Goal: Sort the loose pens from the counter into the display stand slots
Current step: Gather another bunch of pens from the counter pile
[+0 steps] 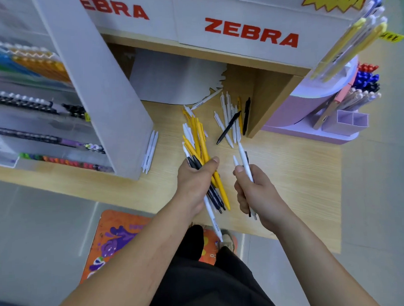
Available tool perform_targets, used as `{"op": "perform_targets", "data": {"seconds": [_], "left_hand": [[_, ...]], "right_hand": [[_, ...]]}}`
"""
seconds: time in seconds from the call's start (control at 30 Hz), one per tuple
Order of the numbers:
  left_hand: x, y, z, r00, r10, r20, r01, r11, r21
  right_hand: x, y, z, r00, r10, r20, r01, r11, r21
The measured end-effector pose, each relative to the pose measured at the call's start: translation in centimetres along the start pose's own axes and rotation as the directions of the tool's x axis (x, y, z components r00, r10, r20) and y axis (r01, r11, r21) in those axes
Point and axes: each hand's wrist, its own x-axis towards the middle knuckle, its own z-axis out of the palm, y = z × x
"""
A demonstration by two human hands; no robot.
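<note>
We judge gathering underway above the counter (293, 172): left hand (195, 185) clamped round a mixed pen bundle (202, 143), right hand (257, 194) gripping white pens (244, 159), loose pens (229, 122) on it to collect next.

Light wood-grain worktop (288, 172); yellow, white, black plastic pens bunched in left hand (195, 182); white display stand (116, 98), red ZEBRA lettering (251, 33); orange floor mat (112, 238), purple cartoon print.

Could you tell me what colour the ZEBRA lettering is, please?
The lettering is red; head view.
</note>
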Motion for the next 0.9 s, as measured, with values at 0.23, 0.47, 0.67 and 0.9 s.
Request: {"op": "perform_targets", "data": {"seconds": [0.23, 0.47, 0.67, 0.9], "left_hand": [[-6.7, -2.3, -1.8, 0.985, 0.032, -0.17, -0.057, 0.988, -0.145], [-11.5, -5.0, -8.7, 0.913, 0.04, -0.406, -0.173, 0.939, -0.298], [-14.8, -8.0, -17.4, 0.808, -0.003, -0.589, -0.267, 0.89, -0.371], [-16.6, -9.0, -30.1, 0.646, -0.075, -0.76, -0.346, 0.858, -0.379]], "right_hand": [[-3.7, 1.2, -0.1, 0.959, -0.229, 0.165, 0.278, 0.871, -0.405], [-7.0, 1.6, 5.3, 0.929, -0.146, 0.339, 0.265, 0.904, -0.337], [-8.4, 1.2, 13.2, 0.84, -0.097, 0.534, 0.369, 0.823, -0.431], [-9.7, 1.4, 25.9, 0.695, -0.165, 0.7, 0.622, 0.626, -0.471]]}}
